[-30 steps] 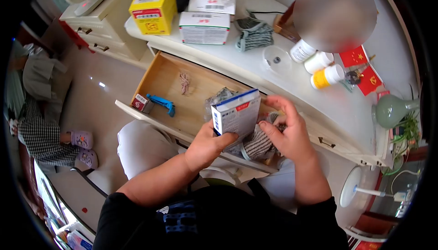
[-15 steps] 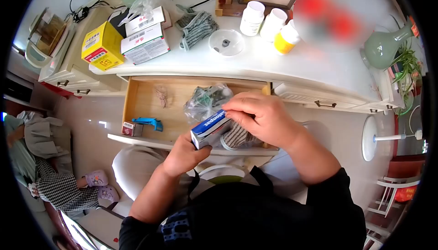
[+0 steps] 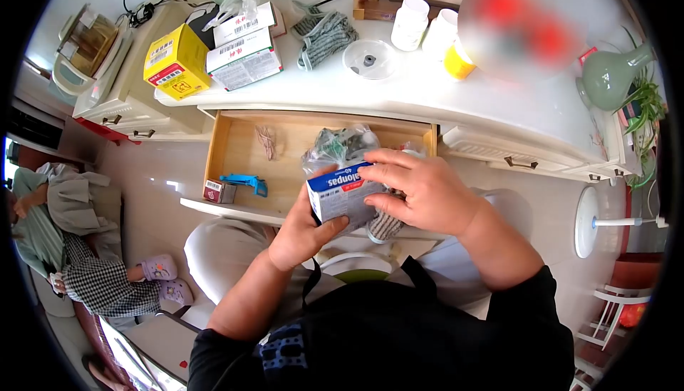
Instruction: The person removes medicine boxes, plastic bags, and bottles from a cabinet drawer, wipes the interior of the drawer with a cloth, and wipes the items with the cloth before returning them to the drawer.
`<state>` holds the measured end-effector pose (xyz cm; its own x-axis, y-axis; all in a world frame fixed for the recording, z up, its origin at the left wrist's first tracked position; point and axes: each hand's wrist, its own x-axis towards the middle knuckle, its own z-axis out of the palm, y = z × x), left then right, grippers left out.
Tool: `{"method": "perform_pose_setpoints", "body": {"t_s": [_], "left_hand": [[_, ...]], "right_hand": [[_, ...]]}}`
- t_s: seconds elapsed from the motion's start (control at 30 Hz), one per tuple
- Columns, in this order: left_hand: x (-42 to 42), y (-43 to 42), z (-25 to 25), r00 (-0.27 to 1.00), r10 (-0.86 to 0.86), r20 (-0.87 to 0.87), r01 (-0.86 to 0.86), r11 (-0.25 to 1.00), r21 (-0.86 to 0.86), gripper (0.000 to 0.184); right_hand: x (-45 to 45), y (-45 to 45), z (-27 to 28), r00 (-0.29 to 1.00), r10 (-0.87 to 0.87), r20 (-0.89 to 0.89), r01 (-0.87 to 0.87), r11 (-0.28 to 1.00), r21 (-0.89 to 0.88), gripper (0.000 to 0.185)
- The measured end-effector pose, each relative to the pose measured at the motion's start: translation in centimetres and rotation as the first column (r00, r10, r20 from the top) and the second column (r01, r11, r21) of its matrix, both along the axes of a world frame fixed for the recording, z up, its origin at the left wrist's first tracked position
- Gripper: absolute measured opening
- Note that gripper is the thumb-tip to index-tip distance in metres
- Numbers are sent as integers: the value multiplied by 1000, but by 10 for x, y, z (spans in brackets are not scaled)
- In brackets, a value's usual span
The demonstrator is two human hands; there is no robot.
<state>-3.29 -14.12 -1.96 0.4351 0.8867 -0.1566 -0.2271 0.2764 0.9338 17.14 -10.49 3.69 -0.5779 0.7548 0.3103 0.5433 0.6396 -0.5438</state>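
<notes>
My left hand (image 3: pixel 301 233) grips the left end of a blue and grey Salonpas box (image 3: pixel 343 197), thumb across its lower front. Around the box's right end are the fingers and thumb of my right hand (image 3: pixel 420 190), the fingers at the top edge and the thumb on the printed front. The box is held above an open wooden drawer (image 3: pixel 239 148). Behind it in the drawer lies a clear plastic bag (image 3: pixel 340 145) with dark contents. A striped knitted item (image 3: pixel 385 227) shows partly below my right hand.
The drawer also holds a blue plastic tool (image 3: pixel 246 183), a small dark red box (image 3: pixel 219 191) and a bundle of string (image 3: pixel 266 141). On the white cabinet top stand a yellow box (image 3: pixel 176 62), white boxes (image 3: pixel 246 63), gloves (image 3: pixel 328 40), a clear dish (image 3: pixel 369 59) and bottles (image 3: pixel 410 24). Another person sits at left.
The Salonpas box has turned so its printed front faces up more. My right hand's fingers have spread from a pinch at its end. The view has shifted slightly.
</notes>
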Motion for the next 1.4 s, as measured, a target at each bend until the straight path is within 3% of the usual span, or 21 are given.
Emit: {"method": "perform_pose_setpoints", "body": {"t_s": [0.07,0.17,0.2,0.27,0.3,0.33,0.37,0.43,0.47,0.53,0.6,0.67,0.73,0.8,0.87,0.97,1.03,1.07,1.13,1.27,1.4], "left_hand": [[2,-1,5,996,62,58,-64,997,34,74],[2,-2,5,972,173,-162,-84,890,448,80],[1,-3,8,972,172,-161,-82,888,452,80],[-4,-3,16,819,270,-506,195,698,689,81],[-6,-2,11,918,126,-376,126,806,579,75],[-6,-3,8,916,127,-380,130,803,582,75],[-5,-5,7,968,132,-213,-8,866,500,71],[0,-4,8,960,259,110,-280,921,270,62],[-2,-1,13,932,334,142,-357,915,187,61],[-4,4,15,855,472,215,-490,871,35,57],[-4,6,14,835,498,234,-516,856,17,58],[-3,7,11,841,516,160,-530,846,54,62],[1,7,11,855,497,145,-512,854,93,73],[5,6,9,867,436,240,-483,854,192,82],[2,1,11,909,334,247,-349,937,18,83],[-1,1,0,930,296,219,-297,955,-29,65],[-1,2,0,920,338,198,-346,938,7,41],[-2,3,1,919,341,196,-350,937,10,41],[-2,4,3,875,389,287,-381,921,-88,28],[-9,18,10,818,444,364,-389,895,-218,22],[-5,47,39,842,496,210,-506,863,-10,23]], "right_hand": [[-2,1,-4,999,-34,-7,33,993,-117,28],[0,2,-10,997,-42,-65,34,992,-122,25],[1,3,-10,997,-44,-65,36,992,-118,25],[3,4,-9,997,13,-74,-24,987,-156,26],[4,4,-8,997,12,-78,-23,988,-151,26],[4,3,-7,996,-2,-92,-19,973,-229,29],[3,2,-5,994,-15,-106,-18,952,-306,32],[-3,-1,-3,973,-115,-200,28,919,-393,34],[-5,-3,-3,936,-221,-275,63,872,-486,37],[-5,-1,-15,935,-215,-283,73,896,-438,37],[-6,1,-17,978,-61,-198,-86,748,-658,31],[-9,1,-26,975,-47,-218,-113,738,-665,28],[-9,1,-33,911,-199,-362,-161,636,-755,28],[-8,2,-29,881,-256,-398,-156,638,-754,28],[-8,4,-24,806,-362,-467,-145,645,-751,27],[-7,6,-27,797,-373,-475,-142,649,-748,28],[-7,6,-28,806,-374,-459,-147,625,-767,29],[-7,6,-29,806,-370,-462,-151,626,-765,29],[-8,5,-32,794,-354,-494,-162,661,-733,28],[-6,4,-23,775,-363,-518,-186,651,-736,25],[-7,2,-24,840,-277,-467,-202,639,-742,19]]}}
